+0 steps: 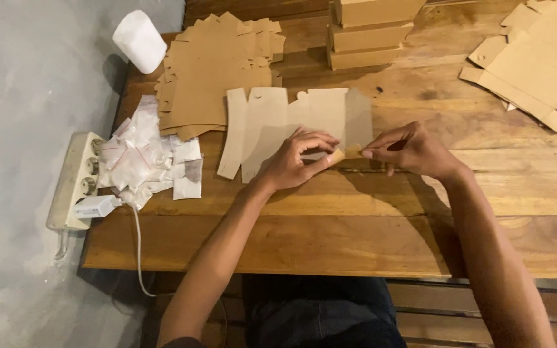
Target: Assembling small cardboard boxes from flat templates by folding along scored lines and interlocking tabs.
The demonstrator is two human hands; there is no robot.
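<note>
1. While I watch from the head camera, both hands work near the middle of the wooden bench [356,245], a little in from its near edge.
2. My left hand [294,164] and right hand [414,151] are close together, fingertips pinched on a small tan tab [346,153] between them.
3. That tab sits at the lower right corner of the flat cardboard blank [291,125], which lies just beyond the hands, long axis running left to right; the left hand rests over it and is nearer.
4. Toward the left edge lie white plastic bags [143,158], with a power strip [75,180] beside the bench.
5. Farther off: a stack of blanks [217,67], folded boxes [369,32], and more cardboard [536,58] at the far right corner.
</note>
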